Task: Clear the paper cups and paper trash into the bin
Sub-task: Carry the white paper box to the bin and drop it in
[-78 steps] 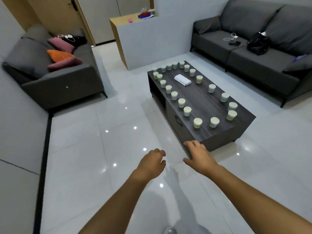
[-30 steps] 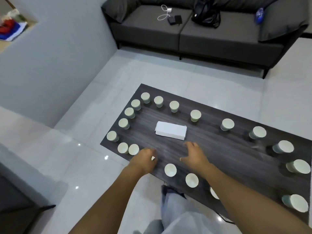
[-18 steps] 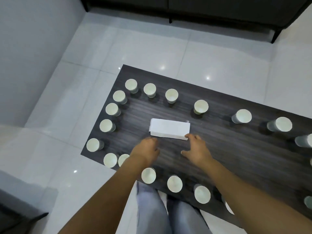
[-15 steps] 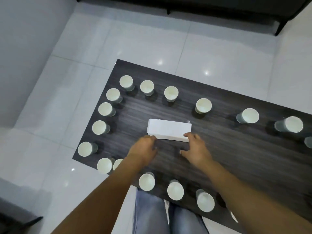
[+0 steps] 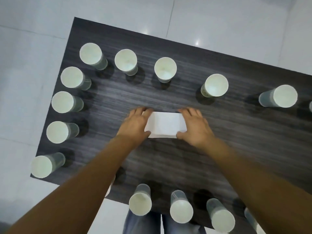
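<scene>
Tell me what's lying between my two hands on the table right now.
In the head view, a white folded paper lies between the left hand and right hand, which grip its two ends on the dark table.

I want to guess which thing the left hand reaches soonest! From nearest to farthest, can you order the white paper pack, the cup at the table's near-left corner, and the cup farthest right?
1. White paper pack: table middle, gripped at its left end by the left hand.
2. Near-left corner cup: off to the left.
3. Far-right cup: beyond the right hand.
</scene>
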`<state>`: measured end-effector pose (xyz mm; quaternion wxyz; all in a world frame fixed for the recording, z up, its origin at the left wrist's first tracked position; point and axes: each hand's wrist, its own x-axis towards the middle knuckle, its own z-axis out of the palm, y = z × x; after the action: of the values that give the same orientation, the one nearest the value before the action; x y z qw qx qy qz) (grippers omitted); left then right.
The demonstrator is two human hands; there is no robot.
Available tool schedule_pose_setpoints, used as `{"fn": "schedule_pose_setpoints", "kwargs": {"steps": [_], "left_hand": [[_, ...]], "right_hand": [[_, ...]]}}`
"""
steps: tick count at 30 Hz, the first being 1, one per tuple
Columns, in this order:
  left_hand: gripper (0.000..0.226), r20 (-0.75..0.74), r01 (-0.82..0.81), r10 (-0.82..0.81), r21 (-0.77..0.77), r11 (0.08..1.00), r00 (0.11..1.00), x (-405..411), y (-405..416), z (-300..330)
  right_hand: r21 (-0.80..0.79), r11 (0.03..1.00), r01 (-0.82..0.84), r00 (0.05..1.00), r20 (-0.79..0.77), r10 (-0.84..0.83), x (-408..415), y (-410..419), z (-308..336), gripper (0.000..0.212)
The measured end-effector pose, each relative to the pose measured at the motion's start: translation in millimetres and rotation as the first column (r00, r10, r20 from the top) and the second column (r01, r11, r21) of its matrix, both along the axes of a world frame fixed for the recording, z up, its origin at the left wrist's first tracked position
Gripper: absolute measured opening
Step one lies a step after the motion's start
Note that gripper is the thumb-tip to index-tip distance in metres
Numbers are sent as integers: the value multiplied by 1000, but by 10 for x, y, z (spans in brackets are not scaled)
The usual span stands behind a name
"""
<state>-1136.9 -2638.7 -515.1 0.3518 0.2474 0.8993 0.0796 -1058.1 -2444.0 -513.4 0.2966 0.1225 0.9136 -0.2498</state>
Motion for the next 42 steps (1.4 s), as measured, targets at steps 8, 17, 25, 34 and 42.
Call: {"fn": "schedule_pose_setpoints", "kwargs": {"steps": [8, 17, 25, 34, 42], "left_hand": [[96, -114, 246, -248, -27, 969, 962, 52, -111, -100], [90, -166, 365, -387, -145, 919, 907, 193, -176, 173], [91, -157, 454, -476, -153, 877, 865, 552, -118, 1235], [85, -261, 722, -727, -133, 679, 635, 1330, 93, 2383], [85, -258, 915, -893, -69, 398, 369, 2758, 416, 3217]], "right_hand": [[40, 993, -109, 993, -37, 111, 133, -52, -116, 101], [212, 946, -244, 960, -86, 267, 351, -216, 81, 85], [262, 950, -171, 977, -78, 198, 848, -301, 1108, 85], [309, 937, 166, 983, -126, -132, 2086, -452, 2343, 80], [296, 833, 466, 884, -177, -432, 4052, -753, 3233, 83]]}}
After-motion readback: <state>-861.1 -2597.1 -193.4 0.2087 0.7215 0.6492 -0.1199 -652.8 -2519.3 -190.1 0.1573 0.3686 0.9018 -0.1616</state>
